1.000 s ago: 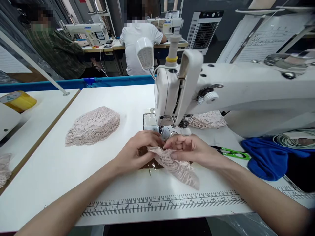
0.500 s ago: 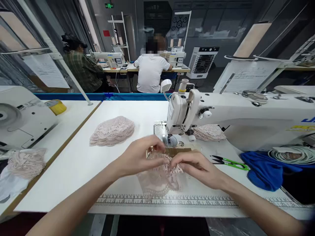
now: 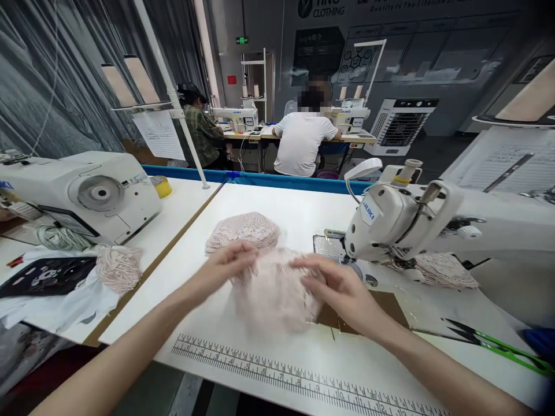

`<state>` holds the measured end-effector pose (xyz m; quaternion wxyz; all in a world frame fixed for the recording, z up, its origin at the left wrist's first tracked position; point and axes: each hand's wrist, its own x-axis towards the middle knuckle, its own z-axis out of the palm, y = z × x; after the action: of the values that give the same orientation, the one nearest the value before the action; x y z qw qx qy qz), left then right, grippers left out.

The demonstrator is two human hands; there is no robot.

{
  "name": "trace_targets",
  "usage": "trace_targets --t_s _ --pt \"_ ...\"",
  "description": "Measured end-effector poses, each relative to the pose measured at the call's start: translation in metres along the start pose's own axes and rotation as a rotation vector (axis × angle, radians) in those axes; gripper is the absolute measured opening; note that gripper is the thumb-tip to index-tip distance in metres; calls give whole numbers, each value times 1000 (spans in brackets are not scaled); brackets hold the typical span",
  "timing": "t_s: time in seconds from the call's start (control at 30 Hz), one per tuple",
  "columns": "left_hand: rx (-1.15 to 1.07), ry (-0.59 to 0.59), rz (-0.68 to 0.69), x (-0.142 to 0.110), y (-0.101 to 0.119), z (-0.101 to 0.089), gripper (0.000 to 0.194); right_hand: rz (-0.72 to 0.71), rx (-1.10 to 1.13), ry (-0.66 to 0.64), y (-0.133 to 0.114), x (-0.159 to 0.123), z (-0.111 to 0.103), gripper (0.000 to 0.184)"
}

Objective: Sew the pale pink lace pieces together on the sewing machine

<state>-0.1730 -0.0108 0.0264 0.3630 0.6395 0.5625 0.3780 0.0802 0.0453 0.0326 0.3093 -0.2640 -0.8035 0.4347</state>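
Note:
A piece of pale pink lace fabric, smeared by motion, hangs between my two hands above the white table. My left hand pinches its upper left edge. At its upper right, my right hand has thumb and fingers closed on the lace. Just behind my left hand lies a stack of pink lace pieces. To the right of the lace stands a white sewing machine, and its needle area is partly hidden. More lace pieces rest behind the machine's head.
Green-handled thread snips lie at the right. A ruler strip runs along the front edge. A second sewing machine and bunched lace are on the left table. Two people sit at machines beyond the blue edge.
The view has swung to the left. Both hands have carried the lace from in front of the needle leftward, toward the lace stack, and it now hangs spread out between them.

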Motion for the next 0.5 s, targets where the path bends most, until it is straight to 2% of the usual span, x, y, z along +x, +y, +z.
trace_targets --t_s 0.07,0.13,0.23,0.33,0.5 --pt "76 196 7 24 -8 -25 29 -8 -39 41 3 37 10 31" --pt "165 326 9 56 -18 -47 33 -23 -45 105 11 76 19 37" --pt "317 396 -11 98 -38 -66 33 59 -110 89 32 122 28 46" --pt "472 396 -45 118 -62 -64 29 127 -199 84 53 143 32 45" --pt "706 436 -23 116 -100 -52 29 171 -330 89 75 144 32 38"
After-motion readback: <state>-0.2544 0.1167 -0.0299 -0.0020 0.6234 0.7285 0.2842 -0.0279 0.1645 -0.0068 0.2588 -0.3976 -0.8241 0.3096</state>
